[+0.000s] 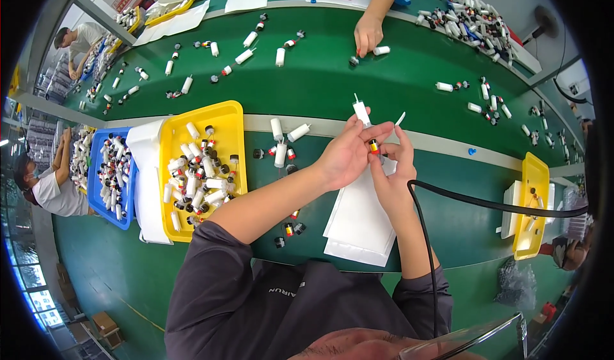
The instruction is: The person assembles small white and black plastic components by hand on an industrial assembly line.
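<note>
My left hand is turned palm up, with a white cylinder held at its fingers; a thin tip points away from me. My right hand pinches a small red, yellow and black part against the left fingers. By the right fingertips a slim white strip sticks up; how it is held cannot be made out. Under both hands lie white sheets. Left of my forearm stand loose white cylinders, and small black-capped parts lie nearer me.
A yellow tray heaped with cylinders stands left, beside a blue tray. Ahead runs a green belt strewn with parts. Across it a person's hand handles one. Another yellow tray is at right. A black cable crosses my right arm.
</note>
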A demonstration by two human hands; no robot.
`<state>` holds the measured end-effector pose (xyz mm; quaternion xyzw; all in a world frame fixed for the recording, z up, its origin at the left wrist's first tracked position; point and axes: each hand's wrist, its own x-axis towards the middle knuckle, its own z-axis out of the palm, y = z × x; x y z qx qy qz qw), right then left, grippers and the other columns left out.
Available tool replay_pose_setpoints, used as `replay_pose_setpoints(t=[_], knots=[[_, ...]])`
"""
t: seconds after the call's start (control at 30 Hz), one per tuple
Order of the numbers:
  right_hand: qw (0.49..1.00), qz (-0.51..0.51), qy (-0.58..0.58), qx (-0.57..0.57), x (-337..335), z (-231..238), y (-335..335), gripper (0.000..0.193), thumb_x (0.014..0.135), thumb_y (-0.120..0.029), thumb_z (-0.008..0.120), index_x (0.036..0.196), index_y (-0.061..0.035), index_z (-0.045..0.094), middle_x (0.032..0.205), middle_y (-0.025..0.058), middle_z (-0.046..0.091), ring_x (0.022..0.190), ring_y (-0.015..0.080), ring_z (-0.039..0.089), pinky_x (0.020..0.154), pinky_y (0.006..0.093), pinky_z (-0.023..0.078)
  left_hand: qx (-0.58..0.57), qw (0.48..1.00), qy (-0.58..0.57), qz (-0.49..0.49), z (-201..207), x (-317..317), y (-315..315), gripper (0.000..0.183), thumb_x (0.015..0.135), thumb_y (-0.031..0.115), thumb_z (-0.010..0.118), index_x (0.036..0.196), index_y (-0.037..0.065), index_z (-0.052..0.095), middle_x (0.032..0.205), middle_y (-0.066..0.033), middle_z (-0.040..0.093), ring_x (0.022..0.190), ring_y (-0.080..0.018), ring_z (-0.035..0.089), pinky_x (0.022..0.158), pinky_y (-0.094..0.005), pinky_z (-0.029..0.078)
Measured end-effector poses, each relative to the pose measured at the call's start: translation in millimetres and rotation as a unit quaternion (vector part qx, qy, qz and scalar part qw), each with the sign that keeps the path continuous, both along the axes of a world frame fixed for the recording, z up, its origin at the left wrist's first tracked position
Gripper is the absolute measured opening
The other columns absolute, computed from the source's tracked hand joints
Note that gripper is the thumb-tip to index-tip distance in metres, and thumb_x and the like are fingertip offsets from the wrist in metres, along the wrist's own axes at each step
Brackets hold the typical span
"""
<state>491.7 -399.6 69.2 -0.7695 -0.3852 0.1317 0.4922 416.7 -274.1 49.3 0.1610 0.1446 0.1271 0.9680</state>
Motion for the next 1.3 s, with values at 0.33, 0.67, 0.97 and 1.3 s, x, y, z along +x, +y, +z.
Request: replay_pose_setpoints(t=[0.33,0.67,0.97,1.3], knots=[[0.998,-0.002,-0.055,0.031,14,-14,-1,0.070,0.086,0.001,0.068,0.149,-0.0058,0.038,0.093,0.0086,0.069,0.087,0.0235,0.067,0.088,0.0367,0.053,0.331,0.937,0.067,-0.095,-12,-4,14,0.044,0.098,0.007,0.062,0.141,0.005,0.052,0.135,-0.0096,0.060,0.116,-0.0166,0.059,0.102,-0.0336,0.047],[0.997,-0.019,-0.042,0.063,13,-23,-6,0.057,0.084,0.001,0.066,0.137,-0.0075,0.049,0.088,0.0068,0.067,0.088,0.0246,0.066,0.091,0.0402,0.050,0.275,0.956,0.085,-0.061,-11,2,10,0.038,0.099,0.004,0.059,0.137,0.001,0.056,0.121,-0.0074,0.065,0.105,-0.0141,0.062,0.097,-0.0300,0.050],[0.995,-0.006,-0.092,0.035,7,-23,-4,0.050,0.086,0.005,0.063,0.131,-0.0083,0.046,0.087,0.0067,0.065,0.082,0.0172,0.065,0.089,0.0342,0.051,0.348,0.931,0.104,-0.036,-11,0,8,0.036,0.097,0.000,0.062,0.133,0.000,0.060,0.113,-0.0057,0.068,0.098,-0.0116,0.064,0.090,-0.0278,0.053],[0.939,-0.012,0.322,0.118,38,-7,-15,0.007,0.091,0.002,0.070,0.095,0.0007,0.064,0.088,0.0026,0.069,0.078,0.0073,0.064,0.073,0.0221,0.052,0.355,0.929,0.074,-0.077,-12,1,12,0.043,0.094,-0.005,0.062,0.137,-0.002,0.057,0.120,-0.0094,0.069,0.102,-0.0132,0.067,0.092,-0.0274,0.055]])
